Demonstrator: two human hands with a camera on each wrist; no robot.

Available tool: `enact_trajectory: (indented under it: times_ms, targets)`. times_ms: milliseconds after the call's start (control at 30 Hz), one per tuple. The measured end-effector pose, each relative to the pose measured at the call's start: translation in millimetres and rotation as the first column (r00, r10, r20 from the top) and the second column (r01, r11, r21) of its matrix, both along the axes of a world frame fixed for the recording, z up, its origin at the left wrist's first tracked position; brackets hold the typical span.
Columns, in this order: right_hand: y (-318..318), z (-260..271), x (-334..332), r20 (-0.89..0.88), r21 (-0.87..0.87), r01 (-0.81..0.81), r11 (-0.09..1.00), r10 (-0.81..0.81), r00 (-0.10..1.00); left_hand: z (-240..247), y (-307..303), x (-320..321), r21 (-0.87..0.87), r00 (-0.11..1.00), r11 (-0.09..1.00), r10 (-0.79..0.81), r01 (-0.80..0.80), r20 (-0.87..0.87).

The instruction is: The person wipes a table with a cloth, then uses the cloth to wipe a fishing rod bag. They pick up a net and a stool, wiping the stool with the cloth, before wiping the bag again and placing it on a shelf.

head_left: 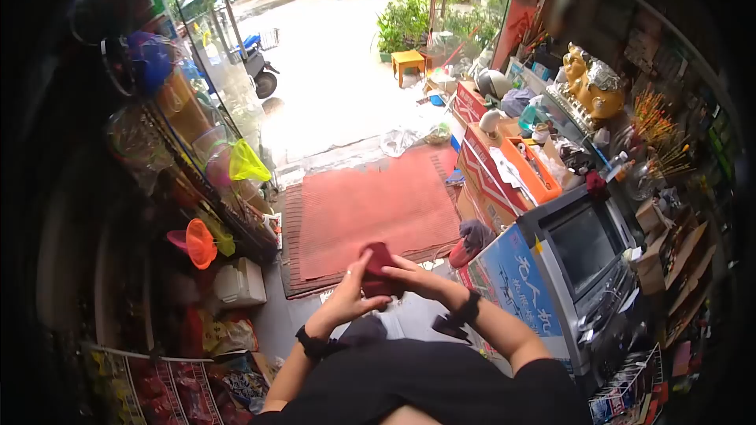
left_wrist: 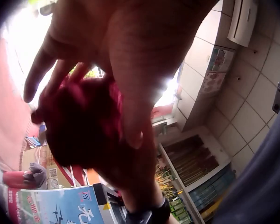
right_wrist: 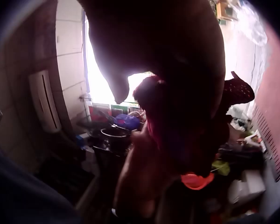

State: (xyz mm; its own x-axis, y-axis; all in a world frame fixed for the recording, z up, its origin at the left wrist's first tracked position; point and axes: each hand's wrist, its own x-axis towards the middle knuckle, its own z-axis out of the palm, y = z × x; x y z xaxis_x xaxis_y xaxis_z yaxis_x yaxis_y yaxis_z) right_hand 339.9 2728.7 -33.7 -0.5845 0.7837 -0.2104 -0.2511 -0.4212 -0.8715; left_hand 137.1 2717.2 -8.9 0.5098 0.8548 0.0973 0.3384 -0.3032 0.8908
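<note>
A bunched dark red cloth [head_left: 376, 261] is held up between both hands in front of the body. The left hand [head_left: 346, 299] has its fingers along the cloth's left side and its thumb across the near side. From the right, the right hand [head_left: 425, 281] grips the same cloth, fingers over its edge. In the left wrist view the cloth [left_wrist: 84, 123] is a dark crumpled mass below the left hand [left_wrist: 130, 46]. A dotted flap of the cloth [right_wrist: 240, 89] sticks out past the right hand [right_wrist: 158, 42] in the right wrist view, where much is in shadow.
A red mat [head_left: 370, 208] lies on the floor ahead, toward a bright doorway. At the right stand a boxy screen [head_left: 583, 244], a blue printed box [head_left: 539, 291] and an orange tray [head_left: 535, 169]. Shelves with packets [head_left: 169, 386] and an orange net [head_left: 201, 244] are at left.
</note>
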Motion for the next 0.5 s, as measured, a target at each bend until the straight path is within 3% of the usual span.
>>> enact_trajectory:
  times_ms: [33,67,100,167,233,267,300,333,433,500]
  targets:
    - [33,19,-9,-0.023,0.088,-0.113,0.99,0.116,0.993,-19,39,7,0.051,0.989,0.998,0.02,-0.028,0.15]
    - [67,20,-16,0.011,0.198,-0.162,0.967,0.163,0.987,-38,85,-2,0.053,0.988,0.993,0.101,-0.108,0.119]
    - [103,4,-19,0.088,0.34,-0.197,0.919,0.177,0.98,-20,109,-2,-0.242,0.921,0.97,0.125,-0.034,0.37]
    - [176,-15,-16,-0.007,0.242,-0.177,0.954,0.184,0.983,-30,184,-9,-0.097,0.939,0.992,0.106,-0.078,0.327]
    - [233,-24,-12,0.171,0.15,-0.06,0.987,0.034,0.985,-45,245,-24,0.087,0.973,0.97,0.225,-0.228,0.051]
    - [268,-44,-5,0.252,0.197,0.02,0.98,-0.07,0.965,-26,268,-20,-0.328,0.947,0.911,0.3,-0.248,0.117]
    - [302,-61,10,0.301,0.234,0.104,0.967,-0.174,0.938,-36,301,-26,-0.248,0.946,0.937,0.288,-0.246,0.15]
    - [334,-65,28,0.347,0.211,0.138,0.968,-0.206,0.915,-17,324,-24,-0.364,0.92,0.895,0.343,-0.259,0.189]
    - [426,-80,82,0.541,0.229,0.108,0.967,-0.219,0.812,-11,399,-33,-0.346,0.913,0.89,0.372,-0.298,0.17]
    - [490,-89,112,0.636,0.316,0.042,0.948,-0.245,0.732,-34,445,-45,-0.063,0.918,0.918,0.394,-0.391,0.039]
